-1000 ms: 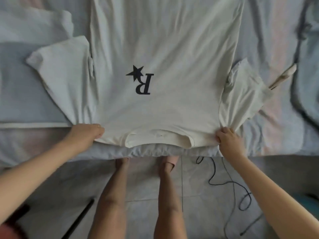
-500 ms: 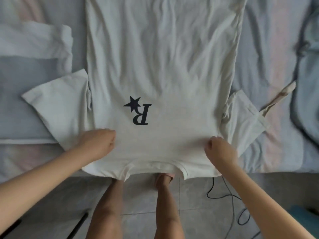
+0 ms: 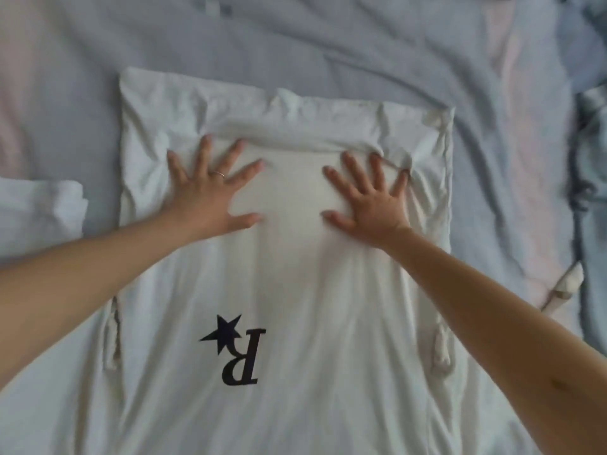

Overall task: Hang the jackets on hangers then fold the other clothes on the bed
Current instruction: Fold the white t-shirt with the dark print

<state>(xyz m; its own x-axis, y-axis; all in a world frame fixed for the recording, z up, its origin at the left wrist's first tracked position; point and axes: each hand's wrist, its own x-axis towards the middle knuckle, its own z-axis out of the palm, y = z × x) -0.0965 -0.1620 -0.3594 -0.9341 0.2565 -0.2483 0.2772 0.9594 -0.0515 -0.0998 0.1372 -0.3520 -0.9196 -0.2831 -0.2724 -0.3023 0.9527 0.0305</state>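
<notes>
A white T-shirt [image 3: 295, 290] with a dark star-and-R print [image 3: 235, 351] lies flat on the bed, its hem at the far end wrinkled and bunched. My left hand [image 3: 210, 192] presses flat on the shirt's far left part, fingers spread, a ring on one finger. My right hand [image 3: 368, 192] presses flat on the far right part, fingers spread too. Both palms lie on the cloth and hold nothing.
The bed is covered by a crumpled grey-blue and pink sheet [image 3: 328, 44]. A folded white garment [image 3: 39, 208] lies at the left edge. A bluish garment [image 3: 591, 192] and a beige strap [image 3: 565, 287] lie at the right.
Both hands let go of the shirt's shoulders near the collar and moved far up the shirt, now lying flat near the hem. The view moved forward over the bed.
</notes>
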